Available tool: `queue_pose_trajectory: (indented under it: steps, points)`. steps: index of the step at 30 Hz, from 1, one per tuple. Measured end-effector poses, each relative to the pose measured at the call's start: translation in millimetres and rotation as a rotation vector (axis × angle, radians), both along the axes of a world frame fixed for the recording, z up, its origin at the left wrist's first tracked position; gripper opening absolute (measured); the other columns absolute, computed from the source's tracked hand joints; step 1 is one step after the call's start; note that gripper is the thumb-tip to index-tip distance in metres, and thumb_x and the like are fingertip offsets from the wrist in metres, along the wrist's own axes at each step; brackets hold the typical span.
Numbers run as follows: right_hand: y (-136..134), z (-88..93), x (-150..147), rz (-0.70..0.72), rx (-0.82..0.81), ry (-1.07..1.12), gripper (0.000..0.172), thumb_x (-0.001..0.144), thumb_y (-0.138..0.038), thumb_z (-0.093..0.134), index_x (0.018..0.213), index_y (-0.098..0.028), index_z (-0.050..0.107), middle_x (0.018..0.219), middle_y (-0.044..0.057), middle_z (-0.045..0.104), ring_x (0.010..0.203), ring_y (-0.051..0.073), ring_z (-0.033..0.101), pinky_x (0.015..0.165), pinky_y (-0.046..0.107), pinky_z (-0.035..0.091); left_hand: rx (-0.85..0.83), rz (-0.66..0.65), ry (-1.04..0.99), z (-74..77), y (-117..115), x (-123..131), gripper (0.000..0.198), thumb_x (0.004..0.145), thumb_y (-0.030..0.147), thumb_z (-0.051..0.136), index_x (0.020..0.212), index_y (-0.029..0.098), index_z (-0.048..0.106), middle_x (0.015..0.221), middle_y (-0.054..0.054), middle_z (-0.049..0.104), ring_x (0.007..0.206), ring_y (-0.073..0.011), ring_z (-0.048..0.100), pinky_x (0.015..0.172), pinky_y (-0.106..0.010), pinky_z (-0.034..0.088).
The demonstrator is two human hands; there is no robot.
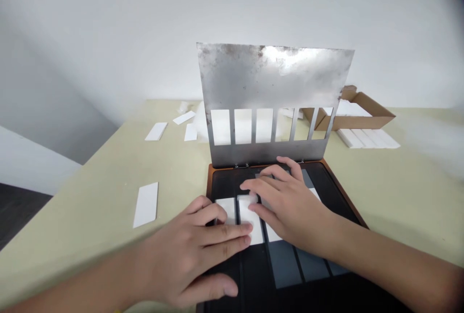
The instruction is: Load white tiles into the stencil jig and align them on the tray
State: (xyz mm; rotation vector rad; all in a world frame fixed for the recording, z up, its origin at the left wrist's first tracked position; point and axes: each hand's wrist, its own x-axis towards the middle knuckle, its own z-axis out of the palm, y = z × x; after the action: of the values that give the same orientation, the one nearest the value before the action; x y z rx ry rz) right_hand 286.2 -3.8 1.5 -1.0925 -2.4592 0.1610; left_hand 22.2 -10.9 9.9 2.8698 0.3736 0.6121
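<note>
A black board with slots (253,274) lies under both hands, with a hinged metal plate (275,81) with cut-out windows standing up behind it. My left hand (199,250) is open, its index and middle fingers stretched flat onto the lower part of a white card (251,216) in a slot. Over that card's upper end is my right hand (290,202), thumb and fingers apart, touching near its top and right edge. A second white card (226,206) lies to the left, partly under my curled left fingers. More white pieces show beneath my right hand, mostly covered.
Loose white cards (146,204) are scattered on the pale table (108,197) at the left. A cardboard box (362,122) with white pieces stands at the back right, a row of white cards (368,138) in front of it. A wall (145,28) rises behind.
</note>
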Motion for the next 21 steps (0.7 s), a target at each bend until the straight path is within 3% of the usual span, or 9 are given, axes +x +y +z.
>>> queue_pose_trajectory:
  steps: [3, 6, 8, 16, 19, 21]
  points:
    - [-0.9, 0.0, 0.3, 0.001, 0.035, 0.018, 0.028, 0.102, -0.020, 0.064, 0.130, -0.022, 0.066, 0.089, 0.000, 0.076, 0.105, 0.022, 0.061, 0.122, 0.052, 0.017, -0.003, -0.015, 0.031, 2.3, 1.2, -0.1, 0.046, 0.108, 0.047, 0.057, 0.137, 0.014, 0.068, 0.138, -0.008, 0.074, 0.100, -0.0258, 0.060, 0.089, -0.041, 0.044]
    - [-1.4, -0.5, 1.7, 0.049, 0.074, 0.001, 0.011, 0.102, -0.021, 0.064, 0.105, -0.025, 0.074, 0.089, -0.002, 0.075, 0.103, 0.021, 0.060, 0.123, 0.053, 0.016, -0.016, -0.012, 0.042, 4.8, 1.9, 0.2, 0.046, 0.108, 0.047, 0.057, 0.139, 0.015, 0.067, 0.135, -0.009, 0.075, 0.098, -0.0252, 0.061, 0.088, -0.041, 0.045]
    - [-2.3, 0.2, 2.8, 0.085, 0.087, -0.024, 0.013, 0.099, -0.018, 0.065, 0.094, -0.024, 0.075, 0.090, -0.002, 0.075, 0.101, 0.021, 0.060, 0.123, 0.054, 0.017, -0.019, -0.009, 0.037, 5.3, 1.9, 0.6, 0.046, 0.108, 0.047, 0.057, 0.139, 0.015, 0.067, 0.134, -0.010, 0.076, 0.097, -0.0247, 0.061, 0.088, -0.041, 0.045]
    - [-7.7, 6.6, 3.5, 0.120, 0.171, -0.078, 0.017, 0.094, -0.009, 0.064, 0.093, -0.022, 0.075, 0.086, -0.001, 0.073, 0.097, 0.021, 0.060, 0.123, 0.054, 0.023, -0.002, 0.002, 0.015, 0.2, -0.7, -1.3, 0.045, 0.108, 0.048, 0.058, 0.135, 0.014, 0.069, 0.131, -0.010, 0.076, 0.098, -0.0248, 0.059, 0.090, -0.041, 0.043]
    - [-7.8, 4.6, 3.9, 0.132, 0.205, -0.102, 0.019, 0.092, -0.007, 0.065, 0.096, -0.023, 0.075, 0.086, -0.001, 0.073, 0.099, 0.022, 0.060, 0.124, 0.055, 0.023, 0.031, 0.078, -0.008, -2.8, -2.4, -3.7, 0.042, 0.105, 0.051, 0.062, 0.133, 0.021, 0.072, 0.123, -0.012, 0.072, 0.105, -0.0278, 0.058, 0.095, -0.043, 0.043]
    - [-7.9, 3.3, 4.4, 0.134, 0.218, -0.117, 0.019, 0.092, -0.007, 0.065, 0.097, -0.023, 0.075, 0.087, -0.001, 0.074, 0.099, 0.022, 0.060, 0.124, 0.056, 0.023, 0.037, 0.115, -0.019, -3.6, -2.7, -4.7, 0.041, 0.102, 0.052, 0.066, 0.132, 0.025, 0.072, 0.128, -0.014, 0.066, 0.114, -0.0311, 0.056, 0.100, -0.046, 0.043]
